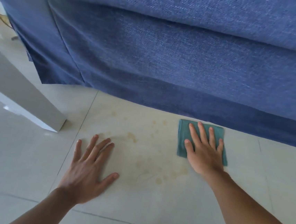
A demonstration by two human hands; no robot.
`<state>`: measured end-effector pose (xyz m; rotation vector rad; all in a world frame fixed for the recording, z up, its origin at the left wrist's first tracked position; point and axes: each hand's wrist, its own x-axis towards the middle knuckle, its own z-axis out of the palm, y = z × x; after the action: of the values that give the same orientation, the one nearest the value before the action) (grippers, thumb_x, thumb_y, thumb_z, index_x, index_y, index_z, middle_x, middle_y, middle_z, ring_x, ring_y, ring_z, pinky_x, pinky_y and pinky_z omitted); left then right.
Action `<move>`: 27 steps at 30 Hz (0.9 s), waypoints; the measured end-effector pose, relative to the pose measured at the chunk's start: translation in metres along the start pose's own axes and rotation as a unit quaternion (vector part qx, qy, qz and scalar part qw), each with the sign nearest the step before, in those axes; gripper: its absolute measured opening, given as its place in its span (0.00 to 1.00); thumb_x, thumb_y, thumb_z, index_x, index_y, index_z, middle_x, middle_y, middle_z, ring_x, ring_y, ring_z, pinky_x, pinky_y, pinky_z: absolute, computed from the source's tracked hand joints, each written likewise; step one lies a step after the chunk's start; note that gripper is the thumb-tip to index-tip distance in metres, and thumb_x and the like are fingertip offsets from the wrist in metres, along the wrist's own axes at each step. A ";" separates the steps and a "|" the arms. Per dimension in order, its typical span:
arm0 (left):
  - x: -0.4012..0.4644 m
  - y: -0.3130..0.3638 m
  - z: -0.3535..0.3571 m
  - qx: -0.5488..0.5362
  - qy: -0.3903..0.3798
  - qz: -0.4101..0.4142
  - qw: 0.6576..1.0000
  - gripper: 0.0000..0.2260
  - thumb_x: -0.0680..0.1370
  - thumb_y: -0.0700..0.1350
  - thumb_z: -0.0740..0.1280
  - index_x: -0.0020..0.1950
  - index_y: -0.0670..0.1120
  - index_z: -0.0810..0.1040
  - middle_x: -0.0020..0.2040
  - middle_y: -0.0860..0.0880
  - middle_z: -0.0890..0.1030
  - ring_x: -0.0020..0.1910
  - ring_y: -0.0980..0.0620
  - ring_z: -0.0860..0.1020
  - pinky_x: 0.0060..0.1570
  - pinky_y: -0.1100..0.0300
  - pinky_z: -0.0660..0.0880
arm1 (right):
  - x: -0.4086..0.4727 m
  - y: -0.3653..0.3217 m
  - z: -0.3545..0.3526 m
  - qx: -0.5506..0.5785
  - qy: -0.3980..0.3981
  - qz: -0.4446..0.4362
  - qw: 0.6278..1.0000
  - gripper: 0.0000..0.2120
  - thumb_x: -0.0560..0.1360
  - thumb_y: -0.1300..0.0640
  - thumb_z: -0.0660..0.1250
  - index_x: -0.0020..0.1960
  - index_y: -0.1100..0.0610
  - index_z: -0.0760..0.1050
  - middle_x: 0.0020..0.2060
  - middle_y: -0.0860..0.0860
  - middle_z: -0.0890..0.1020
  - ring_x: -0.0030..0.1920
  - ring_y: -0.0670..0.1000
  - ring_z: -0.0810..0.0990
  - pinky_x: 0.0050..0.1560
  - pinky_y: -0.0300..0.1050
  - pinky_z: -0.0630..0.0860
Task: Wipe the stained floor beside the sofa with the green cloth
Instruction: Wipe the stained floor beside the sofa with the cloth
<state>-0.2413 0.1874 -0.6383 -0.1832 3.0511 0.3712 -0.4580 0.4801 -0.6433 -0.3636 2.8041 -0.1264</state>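
A folded green cloth [183,138] lies flat on the pale tiled floor, close to the sofa's lower edge. My right hand [203,151] presses down on the cloth with fingers spread, covering most of it. My left hand [87,169] rests flat on the bare tile to the left, fingers apart, holding nothing. Yellowish-brown stains [132,137] spot the tile between my hands and continue toward the front [158,179]. The blue fabric sofa [166,59] fills the upper half of the view.
A white furniture leg or panel [41,108] slants down to the floor at the left. Grey grout lines [108,218] cross the tiles in front of my arms. A glossy floor area [5,134] reflects light at the left.
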 end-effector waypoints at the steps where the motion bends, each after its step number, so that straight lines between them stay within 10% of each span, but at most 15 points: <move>1: 0.001 -0.001 0.001 -0.001 0.004 0.000 1.000 0.37 0.76 0.70 0.54 0.78 0.47 0.63 0.79 0.50 0.64 0.81 0.44 0.49 0.74 0.33 0.49 | 0.016 -0.004 -0.006 0.017 -0.006 0.030 0.999 0.29 0.80 0.38 0.40 0.80 0.36 0.38 0.82 0.41 0.38 0.81 0.53 0.36 0.78 0.65 0.36; 10: 0.001 -0.005 0.003 0.001 0.010 0.009 1.000 0.37 0.77 0.69 0.55 0.78 0.47 0.63 0.79 0.49 0.64 0.81 0.43 0.49 0.74 0.32 0.49 | 0.029 -0.088 0.005 0.015 0.003 -0.141 0.990 0.29 0.79 0.38 0.41 0.80 0.36 0.43 0.82 0.39 0.43 0.81 0.51 0.39 0.77 0.63 0.35; 17: 0.003 -0.006 0.006 0.002 0.012 0.011 1.000 0.37 0.77 0.70 0.56 0.78 0.47 0.62 0.79 0.49 0.63 0.81 0.44 0.47 0.74 0.31 0.47 | 0.075 -0.074 -0.017 0.038 -0.014 0.053 0.998 0.31 0.79 0.39 0.40 0.81 0.40 0.39 0.82 0.44 0.38 0.81 0.56 0.34 0.76 0.68 0.33; 23: -0.007 -0.013 0.000 -0.045 0.042 -0.007 0.998 0.36 0.77 0.69 0.58 0.79 0.50 0.60 0.80 0.51 0.60 0.81 0.47 0.48 0.76 0.36 0.47 | 0.039 -0.143 0.011 0.009 -0.016 -0.189 0.982 0.30 0.79 0.37 0.40 0.80 0.36 0.42 0.82 0.40 0.40 0.81 0.51 0.35 0.76 0.64 0.31; 27: -0.030 -0.032 0.000 -0.035 0.058 -0.056 0.996 0.39 0.77 0.69 0.57 0.80 0.46 0.56 0.81 0.49 0.58 0.81 0.45 0.48 0.75 0.37 0.46 | 0.042 -0.121 0.010 -0.024 0.004 -0.173 0.985 0.30 0.78 0.35 0.38 0.79 0.34 0.39 0.82 0.39 0.41 0.81 0.51 0.37 0.78 0.63 0.35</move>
<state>-0.2078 0.1598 -0.6432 -0.3897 3.1254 0.4752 -0.4648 0.3522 -0.6501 -0.8617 2.7283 -0.1376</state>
